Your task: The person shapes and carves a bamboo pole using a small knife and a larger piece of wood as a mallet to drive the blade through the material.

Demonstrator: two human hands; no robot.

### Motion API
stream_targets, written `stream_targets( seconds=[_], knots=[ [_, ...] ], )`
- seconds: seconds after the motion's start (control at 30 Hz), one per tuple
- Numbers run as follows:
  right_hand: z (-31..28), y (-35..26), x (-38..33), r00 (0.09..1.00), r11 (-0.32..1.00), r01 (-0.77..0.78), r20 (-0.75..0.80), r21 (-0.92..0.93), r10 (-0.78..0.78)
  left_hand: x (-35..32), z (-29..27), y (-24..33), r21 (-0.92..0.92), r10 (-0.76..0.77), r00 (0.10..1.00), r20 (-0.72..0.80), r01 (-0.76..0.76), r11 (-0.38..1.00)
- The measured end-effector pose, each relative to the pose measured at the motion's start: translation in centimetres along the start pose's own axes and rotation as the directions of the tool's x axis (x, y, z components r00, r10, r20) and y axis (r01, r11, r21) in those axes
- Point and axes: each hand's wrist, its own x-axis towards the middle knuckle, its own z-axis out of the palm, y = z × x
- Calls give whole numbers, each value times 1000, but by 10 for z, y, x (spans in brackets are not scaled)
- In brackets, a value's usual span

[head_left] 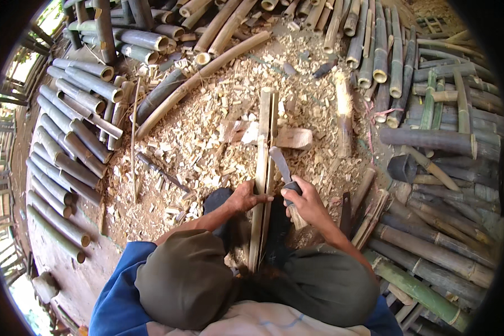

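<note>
Between my knees a long split length of bamboo (261, 162) runs away from me, with a dark gap along its right side. My left hand (246, 197) is closed on its left edge, the thumb laid across the top. In my right hand (307, 201) is a knife (280, 161) with a curved blade and a dark handle. The blade points forward and lies close beside the bamboo's right edge; whether it touches cannot be made out. Farther out, the bamboo crosses a pale wooden block (294, 138) on the ground.
Pale shavings (201, 134) cover the ground ahead. Cut bamboo poles (75, 140) lie stacked at the left, with more poles (431, 246) at the right and far side. A dark rod-like tool (162, 172) lies left of me. A dark saw-like blade (345, 215) stands near my right forearm.
</note>
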Motion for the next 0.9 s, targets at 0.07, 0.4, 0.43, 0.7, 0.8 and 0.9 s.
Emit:
stream_targets(
  seconds=[0.07,0.4,0.43,0.7,0.8,0.9],
  knots=[
    [6,6,-11,1000,997,-24,2,73,24,9,9,-23,-43,49,999,5,-49,998],
    [-15,-32,33,990,995,-96,99,-31,98,0,0,-4,33,-31,999,22,30,999],
    [-15,-32,42,990,992,-112,74,-62,116,1,-3,-1,48,-36,999,33,35,998],
    [-73,-80,106,861,915,-400,362,45,358,10,2,14,-73,2,992,124,7,997],
    [-24,-75,69,907,910,-398,202,117,370,16,14,-33,-399,154,987,43,-124,909],
    [4,-16,13,995,979,-57,96,194,39,14,22,-31,-237,164,983,-76,-178,955]
  ],
)
